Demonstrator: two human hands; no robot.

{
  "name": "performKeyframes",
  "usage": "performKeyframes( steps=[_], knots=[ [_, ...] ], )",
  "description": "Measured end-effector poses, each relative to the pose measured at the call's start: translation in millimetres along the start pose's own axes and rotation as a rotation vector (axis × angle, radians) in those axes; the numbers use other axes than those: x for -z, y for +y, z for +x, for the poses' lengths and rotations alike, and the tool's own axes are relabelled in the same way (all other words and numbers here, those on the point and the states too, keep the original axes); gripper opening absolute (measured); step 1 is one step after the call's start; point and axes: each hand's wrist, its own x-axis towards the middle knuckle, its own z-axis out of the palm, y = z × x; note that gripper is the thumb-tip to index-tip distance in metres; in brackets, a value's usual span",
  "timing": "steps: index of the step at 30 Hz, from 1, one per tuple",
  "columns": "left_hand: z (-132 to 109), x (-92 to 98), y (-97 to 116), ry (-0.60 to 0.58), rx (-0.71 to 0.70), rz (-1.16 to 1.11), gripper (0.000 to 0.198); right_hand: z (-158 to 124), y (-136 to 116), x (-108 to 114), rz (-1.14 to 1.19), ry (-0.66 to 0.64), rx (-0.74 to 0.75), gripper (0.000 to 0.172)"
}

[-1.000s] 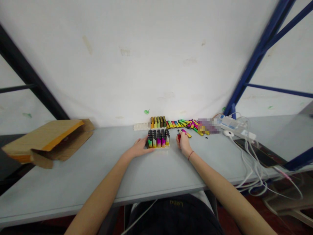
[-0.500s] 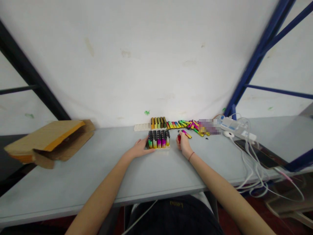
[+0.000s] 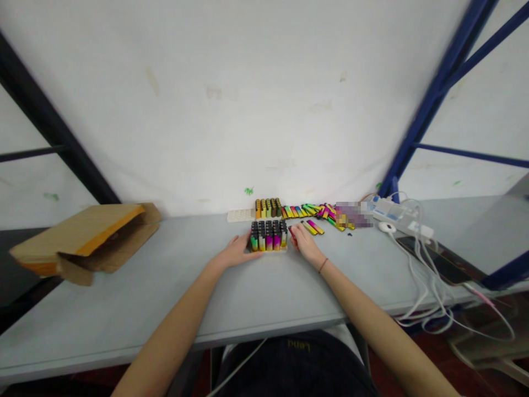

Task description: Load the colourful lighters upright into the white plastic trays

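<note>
Several multicoloured lighters (image 3: 269, 237) with black tops stand upright in rows in a pale tray (image 3: 281, 251). My left hand (image 3: 236, 252) grips the tray's left end, thumb along the front and fingers behind. Close by the tray's right end, my right hand (image 3: 305, 242) is closed on a small red object (image 3: 291, 231), mostly hidden by the fingers; its kind cannot be made out. Two loose lighters (image 3: 315, 226) lie on the table just beyond that hand.
Behind stands a second block of lighters (image 3: 268, 208) beside a white perforated tray (image 3: 241, 215). More lighters (image 3: 326, 210) lie piled to its right. A cardboard box (image 3: 82, 234) sits at left; a power strip (image 3: 399, 212), white cables and a dark phone-like device (image 3: 440, 259) at right.
My right hand has moved left with the red object, closer to the tray's right end, uncovering a second loose lighter. My left hand has stayed at the tray.
</note>
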Motion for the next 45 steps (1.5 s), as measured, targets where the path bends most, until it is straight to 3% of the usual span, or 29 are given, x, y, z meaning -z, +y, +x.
performKeyframes(
  steps=[3, 9, 15, 20, 28, 40, 45],
  knots=[
    [-0.4, -0.1, 0.6, 0.0, 0.005, 0.003, 0.089, -4.1, -11.1, 4.3, 0.015, -0.017, 0.057, 0.035],
    [0.0, -1.2, -0.5, 0.008, -0.003, -0.005, 0.09, -1.8, -17.3, 12.7, -0.083, 0.075, 0.24, 0.034],
    [-0.6, -0.5, 1.6, -0.012, 0.01, -0.004, 0.087, -1.0, -10.4, 16.6, -0.058, -0.067, 0.244, 0.036],
    [-1.5, 0.8, 3.1, 0.006, 0.012, -0.008, 0.086, -1.9, -10.6, 22.6, -0.11, -0.095, 0.301, 0.032],
    [-0.5, -1.0, 0.3, 0.006, 0.008, -0.002, 0.085, -3.0, -16.1, 29.4, -0.217, -0.199, 0.304, 0.029],
    [3.2, -4.4, -3.8, 0.093, -0.018, -0.045, 0.087, -5.8, -14.8, 26.3, -0.278, -0.223, 0.19, 0.036],
    [1.0, 6.3, -9.8, 0.112, -0.058, -0.146, 0.095, -2.3, -14.0, 30.7, -0.194, -0.186, 0.151, 0.03]
  ],
)
